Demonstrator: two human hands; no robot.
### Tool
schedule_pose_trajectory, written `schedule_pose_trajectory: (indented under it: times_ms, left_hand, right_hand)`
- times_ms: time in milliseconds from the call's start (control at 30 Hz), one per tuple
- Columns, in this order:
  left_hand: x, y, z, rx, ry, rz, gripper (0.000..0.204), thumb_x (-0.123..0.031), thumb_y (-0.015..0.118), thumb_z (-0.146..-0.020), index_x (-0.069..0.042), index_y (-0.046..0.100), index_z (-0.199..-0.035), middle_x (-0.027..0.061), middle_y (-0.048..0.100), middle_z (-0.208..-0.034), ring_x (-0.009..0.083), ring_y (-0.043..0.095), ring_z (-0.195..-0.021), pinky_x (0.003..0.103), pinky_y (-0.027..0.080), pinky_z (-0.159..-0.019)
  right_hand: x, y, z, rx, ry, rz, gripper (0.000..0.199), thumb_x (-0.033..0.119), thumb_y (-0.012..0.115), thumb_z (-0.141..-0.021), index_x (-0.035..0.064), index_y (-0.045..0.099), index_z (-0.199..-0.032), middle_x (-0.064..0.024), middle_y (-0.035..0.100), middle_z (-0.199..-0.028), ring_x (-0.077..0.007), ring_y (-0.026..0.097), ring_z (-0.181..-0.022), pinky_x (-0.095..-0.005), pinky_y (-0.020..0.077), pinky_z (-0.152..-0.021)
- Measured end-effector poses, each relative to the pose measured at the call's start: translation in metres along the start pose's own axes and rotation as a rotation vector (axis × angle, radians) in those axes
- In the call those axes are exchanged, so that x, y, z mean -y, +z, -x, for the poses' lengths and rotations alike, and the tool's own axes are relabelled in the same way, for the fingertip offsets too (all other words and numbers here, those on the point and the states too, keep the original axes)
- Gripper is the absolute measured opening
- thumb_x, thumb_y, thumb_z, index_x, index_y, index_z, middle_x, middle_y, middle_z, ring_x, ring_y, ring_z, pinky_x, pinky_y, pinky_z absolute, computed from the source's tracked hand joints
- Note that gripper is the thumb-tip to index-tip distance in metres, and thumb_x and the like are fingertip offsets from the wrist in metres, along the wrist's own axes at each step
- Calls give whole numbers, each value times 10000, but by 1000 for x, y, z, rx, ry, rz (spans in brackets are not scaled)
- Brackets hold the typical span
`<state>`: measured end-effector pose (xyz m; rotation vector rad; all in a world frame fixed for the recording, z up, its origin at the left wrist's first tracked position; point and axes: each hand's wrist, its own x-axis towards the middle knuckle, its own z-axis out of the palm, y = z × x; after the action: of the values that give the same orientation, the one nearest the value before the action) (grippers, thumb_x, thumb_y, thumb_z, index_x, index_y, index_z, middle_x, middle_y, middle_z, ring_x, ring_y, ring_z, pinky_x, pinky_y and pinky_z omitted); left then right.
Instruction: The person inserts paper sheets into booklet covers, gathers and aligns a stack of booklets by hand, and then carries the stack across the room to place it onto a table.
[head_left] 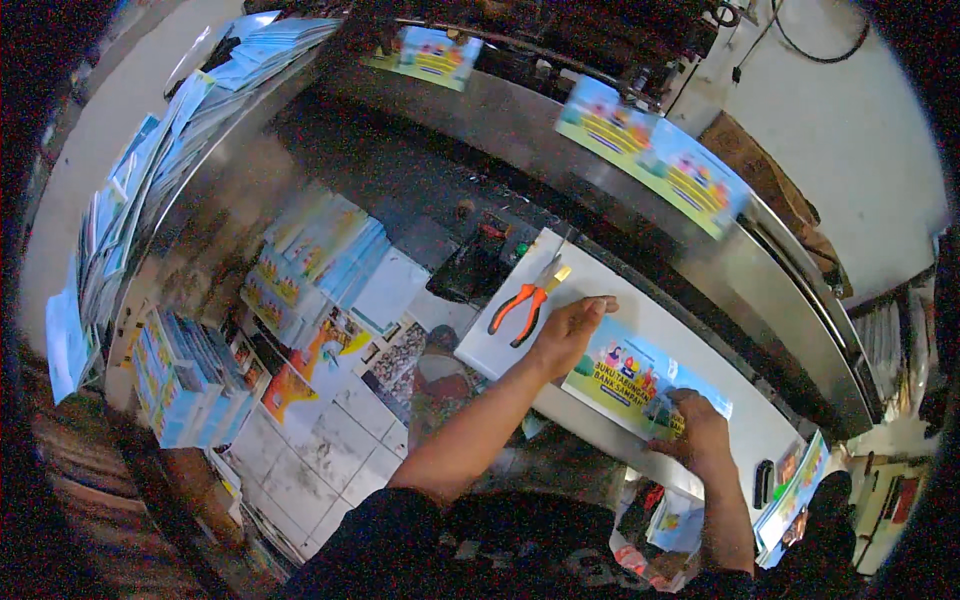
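Observation:
A printed booklet-cover sheet (622, 372), blue and green with cartoon figures, lies on a narrow white table. My left hand (572, 335) is at its far left corner, fingers drawn together against the edge. On the sheet's right part rests my right hand (698, 428), with its fingers curled round the paper and covering some of the print. Just left of my left hand lie pliers (520, 310) with orange and black handles, their jaws pointing away from me.
A long metal machine edge (640, 240) runs beyond the table, with printed sheets (655, 150) on it. Stacks of printed covers (190, 385) stand at the left, near a tiled floor (335, 450). More sheets (150, 180) lean along the far left. A small black object (764, 484) sits at the table's right end.

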<state>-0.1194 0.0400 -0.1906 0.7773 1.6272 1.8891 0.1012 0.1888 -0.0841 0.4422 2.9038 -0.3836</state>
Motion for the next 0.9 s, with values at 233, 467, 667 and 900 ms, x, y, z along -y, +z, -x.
schedule_pose_trajectory:
  times_ms: [233,467,667,900]
  left_hand:
    - [-5,-5,4,-6,-1,4,505,-438,416,-976,-9,582,-1186,109,617,-1173,196,535,-1143,321,376,-1005]
    - [2,-8,4,-43,-70,-70,479,-408,420,-978,-9,582,-1188,117,616,-1175,214,550,-1125,324,387,-996]
    - [-4,5,-1,-24,-25,18,528,-435,419,-974,19,552,-1209,139,608,-1190,218,553,-1139,327,399,-994]
    - [-7,-2,4,-8,-23,-32,558,-465,416,-967,19,554,-1206,140,612,-1180,206,549,-1143,328,396,-1002]
  right_hand:
    - [-23,-58,-22,208,112,-214,195,111,624,-807,7,649,-971,-180,662,-946,-284,643,-864,-360,514,-757]
    - [-69,-178,-77,-917,102,290,380,49,448,-907,115,547,-1268,-148,582,-1237,-268,589,-1109,-382,480,-891]
    - [-112,-138,-141,-747,23,594,351,63,460,-907,102,563,-1240,-150,580,-1229,-334,538,-1150,-405,438,-951]
    - [-49,-37,-67,-284,-6,151,371,169,614,-805,85,596,-1167,-179,584,-1195,-349,553,-1109,-418,443,-954]
